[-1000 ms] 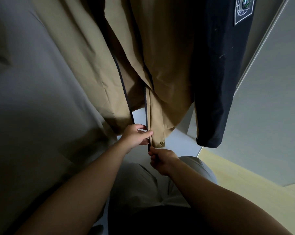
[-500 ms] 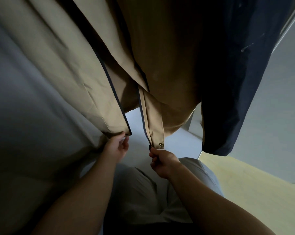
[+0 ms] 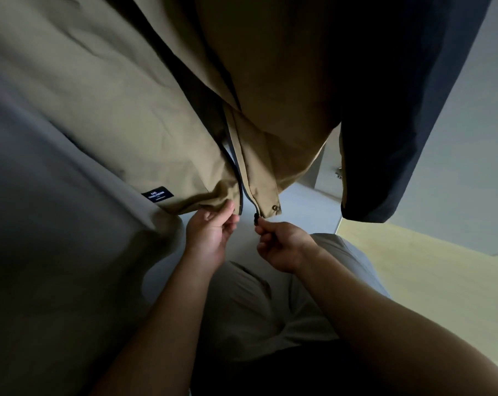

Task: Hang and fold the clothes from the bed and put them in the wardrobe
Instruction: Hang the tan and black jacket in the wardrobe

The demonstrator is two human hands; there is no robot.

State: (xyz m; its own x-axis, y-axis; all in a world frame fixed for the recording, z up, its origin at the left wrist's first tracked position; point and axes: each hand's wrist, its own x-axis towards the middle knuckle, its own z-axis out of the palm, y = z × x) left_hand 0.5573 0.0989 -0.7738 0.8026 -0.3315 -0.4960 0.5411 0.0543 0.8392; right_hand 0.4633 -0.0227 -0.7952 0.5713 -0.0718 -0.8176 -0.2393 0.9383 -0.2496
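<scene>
A tan jacket (image 3: 145, 130) hangs in front of me with its front open. A dark zipper runs down both edges, and a small black label sits near the left hem. My left hand (image 3: 210, 232) pinches the bottom corner of the left front panel. My right hand (image 3: 282, 244) pinches the black zipper pull (image 3: 255, 222) at the bottom of the right panel, beside a brass snap (image 3: 275, 207). The two zipper ends sit a few centimetres apart. A dark navy garment (image 3: 408, 110) hangs to the right of the jacket.
A grey garment (image 3: 50, 252) hangs at the left, against the jacket. A pale wardrobe door (image 3: 470, 167) stands at the right, with light wooden floor (image 3: 430, 275) below it. My own grey trousers show beneath my arms.
My left hand has brought the left panel's hem in toward the right panel, so the zipper ends are closer. The right hand keeps its hold on the zipper pull. The view has moved nearer.
</scene>
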